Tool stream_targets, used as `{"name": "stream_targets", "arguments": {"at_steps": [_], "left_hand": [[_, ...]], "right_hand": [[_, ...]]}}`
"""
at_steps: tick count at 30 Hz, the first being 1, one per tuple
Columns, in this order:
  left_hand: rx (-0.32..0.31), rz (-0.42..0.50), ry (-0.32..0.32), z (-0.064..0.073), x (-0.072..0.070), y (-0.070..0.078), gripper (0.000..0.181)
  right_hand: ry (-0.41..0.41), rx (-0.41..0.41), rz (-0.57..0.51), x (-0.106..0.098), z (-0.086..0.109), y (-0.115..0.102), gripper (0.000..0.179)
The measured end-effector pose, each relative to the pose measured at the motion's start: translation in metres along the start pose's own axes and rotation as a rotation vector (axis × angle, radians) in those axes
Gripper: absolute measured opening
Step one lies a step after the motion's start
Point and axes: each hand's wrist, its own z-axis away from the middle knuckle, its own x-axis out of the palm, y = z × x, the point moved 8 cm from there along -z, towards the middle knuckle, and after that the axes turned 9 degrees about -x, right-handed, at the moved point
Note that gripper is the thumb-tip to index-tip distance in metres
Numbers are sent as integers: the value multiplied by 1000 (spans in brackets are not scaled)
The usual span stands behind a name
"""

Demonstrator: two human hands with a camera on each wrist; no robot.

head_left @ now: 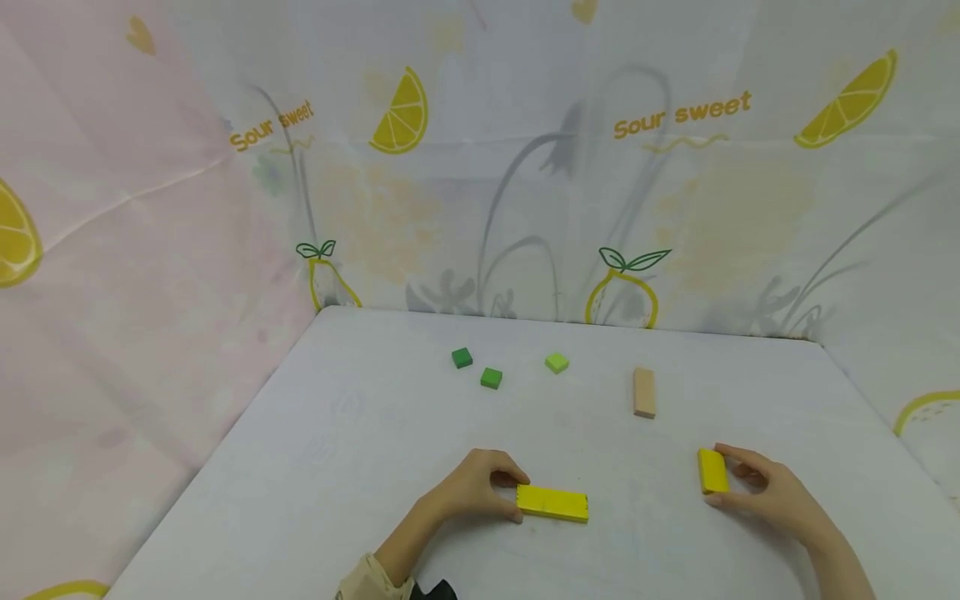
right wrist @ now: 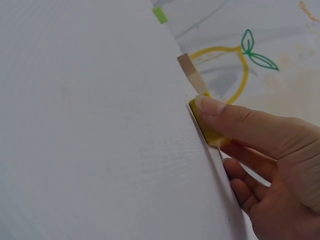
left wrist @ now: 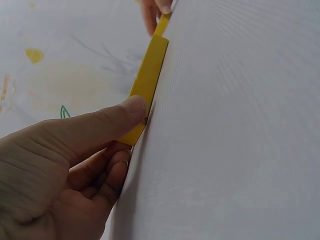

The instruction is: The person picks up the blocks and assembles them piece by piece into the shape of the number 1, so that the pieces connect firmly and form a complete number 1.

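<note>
In the head view my left hand (head_left: 480,485) pinches the left end of a long yellow block (head_left: 553,503), low over the white table. The left wrist view shows the thumb on one face of that long block (left wrist: 151,75), the other fingers curled behind it. Off to the right, my right hand (head_left: 768,493) holds a shorter yellow block (head_left: 712,472) between thumb and forefinger. The right wrist view has the thumb over part of this shorter block (right wrist: 207,127), close to the table surface. A wide gap separates the two yellow blocks.
Farther back on the white table (head_left: 360,433) lie a dark green block (head_left: 462,357), a green block (head_left: 491,378) and a light green block (head_left: 557,362). A plain wooden block (head_left: 644,392) lies right of them. A lemon-printed cloth (head_left: 480,208) hangs behind the table.
</note>
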Motion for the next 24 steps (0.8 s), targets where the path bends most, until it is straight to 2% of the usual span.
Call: {"name": "stream_targets", "arguments": {"at_steps": [6,14,19,24], "left_hand": [[19,47,8,1,0,-2,36],[8,68,31,2,-2,-3,34],[11,70,36,2,-2,-4,33],[7,66,39,3,-1,-4,33]], "right_hand": [[16,-39,-24,-3,0,-1,66],[50,-79,-9,-4,-3,-5,62],[37,-75,34,-3,-7,-9,66],[27,-88,25,1,-11,-17,63]]}}
